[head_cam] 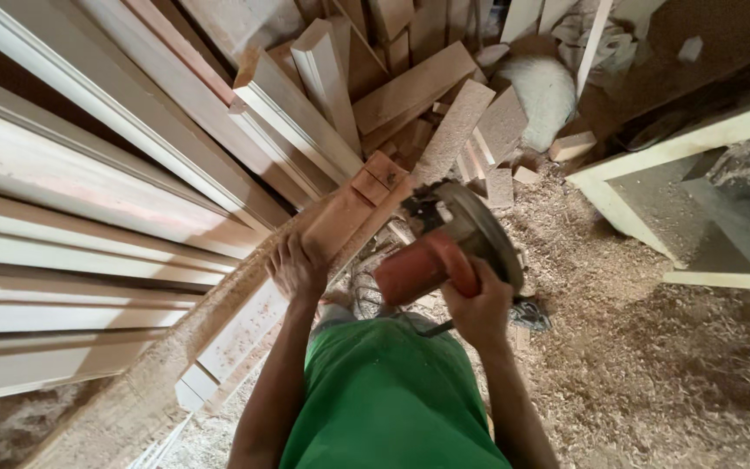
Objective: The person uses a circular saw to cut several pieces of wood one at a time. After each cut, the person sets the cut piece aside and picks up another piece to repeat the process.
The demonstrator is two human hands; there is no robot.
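Observation:
My left hand (295, 267) presses down on a long reddish wooden beam (340, 217) that runs diagonally from lower left to upper right. The beam has a notched end near its top. My right hand (479, 308) grips the orange handle of a handheld circular saw (449, 243), which hangs just right of the beam with its round blade guard facing up. A green shirt fills the bottom middle of the view.
Long moulded planks (88, 174) are stacked at the left. Short offcuts (444, 113) pile up at the top centre. Sawdust and shavings (653, 365) cover the floor at the right. A pale wooden frame (653, 156) stands at the upper right.

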